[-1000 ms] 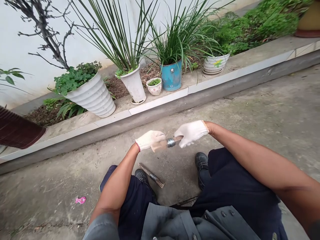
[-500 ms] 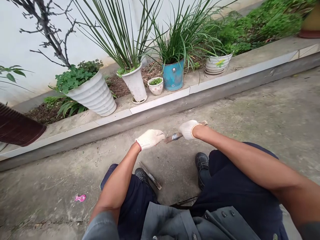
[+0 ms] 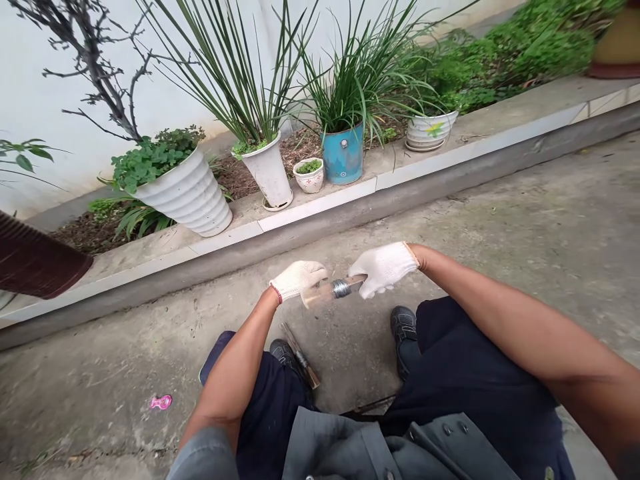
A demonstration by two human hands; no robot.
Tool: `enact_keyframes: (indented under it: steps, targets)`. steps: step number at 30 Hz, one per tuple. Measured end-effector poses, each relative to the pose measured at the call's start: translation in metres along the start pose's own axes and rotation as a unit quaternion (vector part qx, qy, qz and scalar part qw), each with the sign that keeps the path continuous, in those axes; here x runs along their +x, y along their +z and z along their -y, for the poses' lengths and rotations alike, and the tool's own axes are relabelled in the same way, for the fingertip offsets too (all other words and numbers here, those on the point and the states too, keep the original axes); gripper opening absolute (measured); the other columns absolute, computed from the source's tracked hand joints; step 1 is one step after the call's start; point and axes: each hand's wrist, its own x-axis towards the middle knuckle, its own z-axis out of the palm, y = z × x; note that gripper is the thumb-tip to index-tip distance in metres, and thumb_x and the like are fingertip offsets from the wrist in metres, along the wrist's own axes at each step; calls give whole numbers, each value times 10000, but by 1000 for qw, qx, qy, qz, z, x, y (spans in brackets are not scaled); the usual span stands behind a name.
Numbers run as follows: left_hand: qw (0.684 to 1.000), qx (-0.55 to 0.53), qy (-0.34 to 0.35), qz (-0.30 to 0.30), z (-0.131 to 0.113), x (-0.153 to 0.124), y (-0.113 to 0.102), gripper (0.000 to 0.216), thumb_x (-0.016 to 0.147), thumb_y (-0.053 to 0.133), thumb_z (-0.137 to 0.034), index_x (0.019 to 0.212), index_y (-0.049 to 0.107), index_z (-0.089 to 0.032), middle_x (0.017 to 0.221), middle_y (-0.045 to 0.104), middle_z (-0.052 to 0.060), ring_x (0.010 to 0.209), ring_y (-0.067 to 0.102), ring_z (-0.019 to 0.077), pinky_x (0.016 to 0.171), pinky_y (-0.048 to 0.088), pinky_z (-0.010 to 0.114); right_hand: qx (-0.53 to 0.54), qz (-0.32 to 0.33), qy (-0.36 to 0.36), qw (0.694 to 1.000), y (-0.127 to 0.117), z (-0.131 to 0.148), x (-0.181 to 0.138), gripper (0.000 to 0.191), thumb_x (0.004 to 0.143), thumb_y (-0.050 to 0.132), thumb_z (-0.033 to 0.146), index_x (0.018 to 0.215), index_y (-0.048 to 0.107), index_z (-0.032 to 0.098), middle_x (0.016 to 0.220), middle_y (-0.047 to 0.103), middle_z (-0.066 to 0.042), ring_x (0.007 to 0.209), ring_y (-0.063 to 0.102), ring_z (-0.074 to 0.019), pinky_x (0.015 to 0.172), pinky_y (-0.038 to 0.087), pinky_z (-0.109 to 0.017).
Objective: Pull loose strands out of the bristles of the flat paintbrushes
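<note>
A wooden stick [image 3: 357,283] with silvery wire wound round its middle is held nearly level above the concrete. My right hand [image 3: 384,267], in a white knitted glove, is closed round its right end. The stick's pale left end is blurred. Beside that end is my left hand [image 3: 297,279], gloved too, its fingers stretched out and the thumb side apart from them; whether it touches the wood is hard to see. On the ground by my left shoe [image 3: 284,353] lies a second piece of wood [image 3: 311,375], also bound with wire.
A low tiled ledge [image 3: 320,212] runs across in front, bearing a ribbed white pot [image 3: 193,200], a tall white pot [image 3: 270,172], a small patterned pot [image 3: 310,180] and a blue bucket [image 3: 343,157]. A pink object [image 3: 161,402] lies on the concrete at left.
My right hand has turned, its fingers now pointing left round the stick, and more of the wire winding shows. The left hand's fingers have spread apart at the stick's left end.
</note>
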Motion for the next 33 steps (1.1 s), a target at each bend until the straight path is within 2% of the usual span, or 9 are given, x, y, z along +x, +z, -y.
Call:
enact_keyframes:
  steps: [5,9,12,16,19,23,26,28,33]
  targets:
    - [997,-67,-30,16,0,0,10,266,972,543,-388,833,628,-179,710,658,24,593,605,146,588,469,262,-38,-143,0,989,-7,7,0,215,854,637,379,967,623,196,758,684,-11,632,618,-140,570,408,-230]
    - [999,-29,-24,26,-7,0,19,360,995,457,-424,726,551,-203,642,632,-10,563,614,144,610,462,266,-166,-309,66,934,-9,4,17,253,924,588,408,1029,651,187,952,743,-91,812,679,-206,658,417,-266]
    - [999,-12,-19,34,-9,1,23,322,993,432,-394,748,541,-215,632,625,-22,570,619,150,614,447,268,-227,-338,131,904,-6,2,33,260,960,557,316,1135,682,171,1058,753,-155,929,713,-264,744,462,-306]
    - [998,-9,-33,49,-9,2,23,304,993,426,-398,782,551,-220,671,640,-21,580,618,153,613,439,267,-264,-327,217,881,-3,2,47,276,945,567,186,1167,723,139,1094,752,-212,1032,724,-325,853,514,-394]
    - [999,10,-29,26,-9,0,15,332,999,420,-409,773,571,-218,666,640,-18,589,602,157,627,423,271,-280,-277,239,888,-3,1,49,290,908,614,156,1166,745,140,1107,753,-217,1069,719,-350,876,523,-437]
    - [999,46,-8,-1,-8,-5,0,338,989,440,-378,732,587,-214,628,618,-23,605,572,160,638,391,275,-286,-121,149,939,4,-1,39,209,791,716,207,991,764,172,932,761,-141,900,737,-300,779,523,-378]
    - [999,32,-6,7,-7,-8,-5,340,990,456,-383,742,612,-209,634,624,-29,616,568,153,653,398,264,-190,-8,58,980,11,1,25,178,792,695,346,885,710,195,701,685,-38,669,679,-205,622,482,-293]
    - [1000,13,-5,20,-8,-9,-5,360,998,460,-407,746,619,-205,649,630,-34,629,571,146,667,408,252,-112,14,35,993,12,4,15,225,801,672,410,885,675,201,664,655,-6,588,630,-165,549,448,-258]
    - [1000,21,13,1,-10,-7,-5,387,1006,475,-441,779,664,-191,772,664,-26,737,580,150,704,414,238,-17,-31,3,999,3,8,-2,267,814,655,436,952,635,208,738,676,-1,551,587,-130,493,411,-237]
